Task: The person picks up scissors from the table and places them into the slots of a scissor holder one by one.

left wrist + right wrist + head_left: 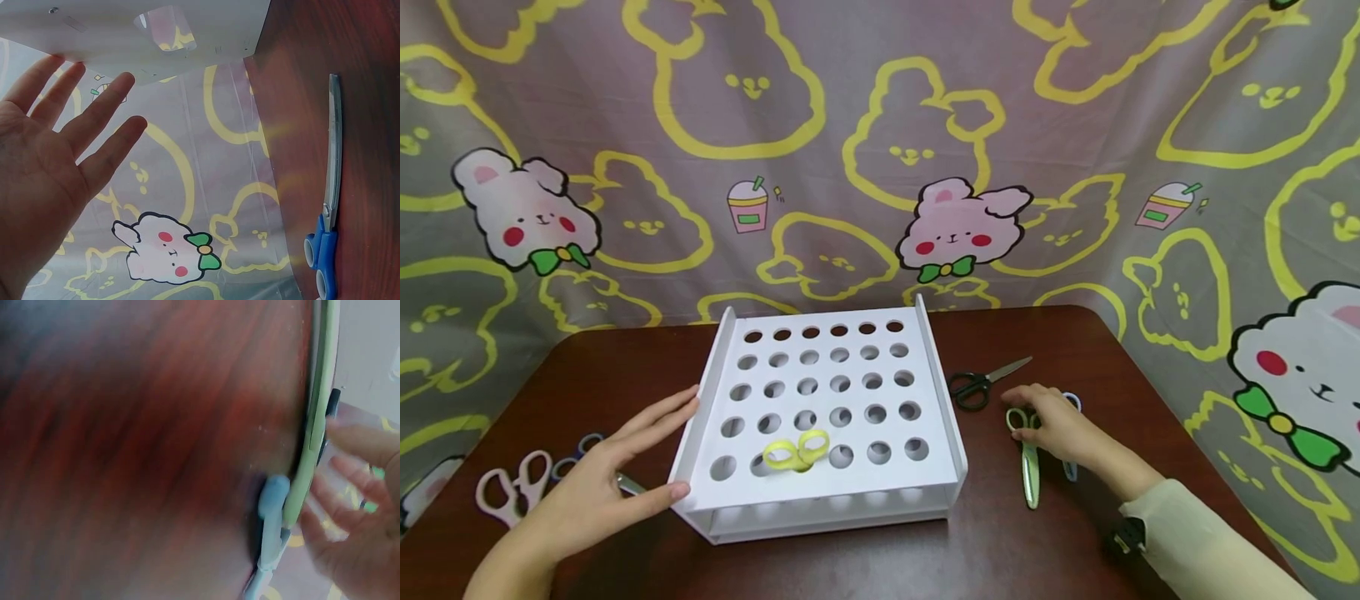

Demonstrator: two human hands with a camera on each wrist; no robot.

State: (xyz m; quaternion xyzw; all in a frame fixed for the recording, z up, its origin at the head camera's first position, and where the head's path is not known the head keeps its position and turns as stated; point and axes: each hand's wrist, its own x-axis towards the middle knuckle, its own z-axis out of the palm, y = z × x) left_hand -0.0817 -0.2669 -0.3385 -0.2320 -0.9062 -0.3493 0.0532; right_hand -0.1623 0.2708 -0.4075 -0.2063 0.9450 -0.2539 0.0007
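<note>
A white rack [824,402] with rows of round holes stands mid-table. Yellow-handled scissors [808,455] sit in its front row, handles upward. My left hand [597,475] touches the rack's left side with extended fingers; in the left wrist view, the fingers [103,112] spread beside the side panel [100,37]. To the right of the rack, my right hand [1056,425] pinches the handles of the green scissors [1031,475], which point toward me. In the right wrist view, thumb and fingertips meet the green handle [303,487]. Light-blue scissors [1070,472] lie partly hidden behind this hand.
Black-handled scissors [973,389] lie right of the rack, blades pointing back right. At left lie pale pink-handled scissors [511,492] and blue-handled scissors [325,250], partly hidden by my left hand in the head view. A patterned curtain [850,125] hangs around the brown table [1000,542].
</note>
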